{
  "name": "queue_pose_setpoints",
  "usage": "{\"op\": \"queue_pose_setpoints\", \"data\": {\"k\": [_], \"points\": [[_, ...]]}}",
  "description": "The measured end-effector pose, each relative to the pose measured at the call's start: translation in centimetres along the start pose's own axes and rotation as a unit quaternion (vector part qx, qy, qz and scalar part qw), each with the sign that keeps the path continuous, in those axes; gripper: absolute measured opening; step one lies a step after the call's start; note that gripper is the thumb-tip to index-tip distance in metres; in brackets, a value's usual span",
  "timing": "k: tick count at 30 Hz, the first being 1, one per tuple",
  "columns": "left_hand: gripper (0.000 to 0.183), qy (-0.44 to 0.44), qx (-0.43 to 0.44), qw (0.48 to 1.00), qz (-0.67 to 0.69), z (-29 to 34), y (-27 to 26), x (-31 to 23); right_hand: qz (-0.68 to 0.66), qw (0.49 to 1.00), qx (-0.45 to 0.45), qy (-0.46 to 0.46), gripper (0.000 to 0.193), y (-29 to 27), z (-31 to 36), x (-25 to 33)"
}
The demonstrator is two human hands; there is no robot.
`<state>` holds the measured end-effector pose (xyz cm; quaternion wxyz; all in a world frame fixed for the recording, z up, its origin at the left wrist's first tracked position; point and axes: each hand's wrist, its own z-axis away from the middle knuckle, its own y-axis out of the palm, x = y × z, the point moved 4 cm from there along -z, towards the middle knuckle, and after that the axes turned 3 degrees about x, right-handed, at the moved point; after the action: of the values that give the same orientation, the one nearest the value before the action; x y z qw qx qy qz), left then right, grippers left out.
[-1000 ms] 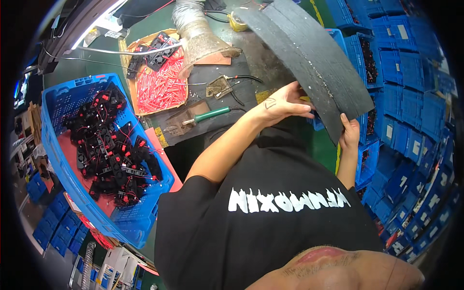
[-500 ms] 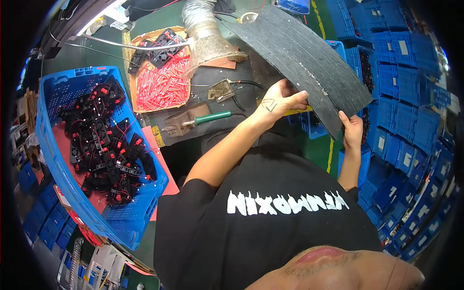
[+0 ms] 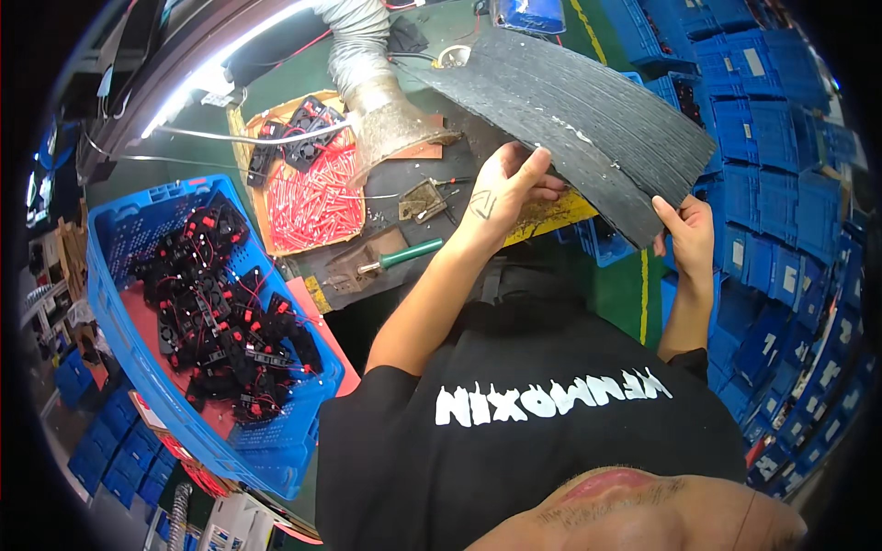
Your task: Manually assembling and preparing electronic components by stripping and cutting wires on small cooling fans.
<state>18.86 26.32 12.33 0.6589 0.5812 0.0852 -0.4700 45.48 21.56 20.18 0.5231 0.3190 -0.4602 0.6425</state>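
Both hands hold a flat black sheet (image 3: 579, 119) with a grained, ribbed surface and pale scuffs, over the right end of the workbench. My left hand (image 3: 505, 188) grips its near edge, thumb on top and fingers curled partly underneath. At the near right corner, my right hand (image 3: 689, 234) pinches the sheet, thumb uppermost. Left of the sheet on the bench lie a green-handled soldering iron (image 3: 411, 253) and a small metal holder (image 3: 424, 200). A shallow cardboard box (image 3: 266, 241) contains many red-and-white tubes (image 3: 312, 197) and several black fans (image 3: 308, 129).
A blue crate (image 3: 129, 312) full of black fans with red wires stands at the left. A funnel-shaped duct (image 3: 377, 119) comes down at the bench's back. Stacked blue bins (image 3: 785, 202) line the right side, past a yellow floor line (image 3: 644, 294).
The view has shifted, so the crate and bench sit lower. The sheet's right end has risen slightly in the picture, and my left hand has slid left along the edge. Both hands keep their grip.
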Motion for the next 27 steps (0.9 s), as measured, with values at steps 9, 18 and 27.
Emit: {"op": "queue_pose_setpoints", "data": {"k": [9,18,27], "points": [[0.040,-0.021,-0.030,0.999,-0.021,0.1,0.4,-0.1,-0.009,1.000,-0.003,0.000,0.023,-0.1,-0.2,0.5],[0.061,-0.014,-0.068,0.997,-0.043,0.3,-0.5,0.3,-0.016,1.000,0.004,-0.007,0.023,-0.3,-0.4,0.8],[0.080,0.293,-0.153,0.922,-0.203,1.4,-0.9,-2.1,-0.015,1.000,-0.011,-0.019,0.022,0.6,-0.4,2.5]]}}
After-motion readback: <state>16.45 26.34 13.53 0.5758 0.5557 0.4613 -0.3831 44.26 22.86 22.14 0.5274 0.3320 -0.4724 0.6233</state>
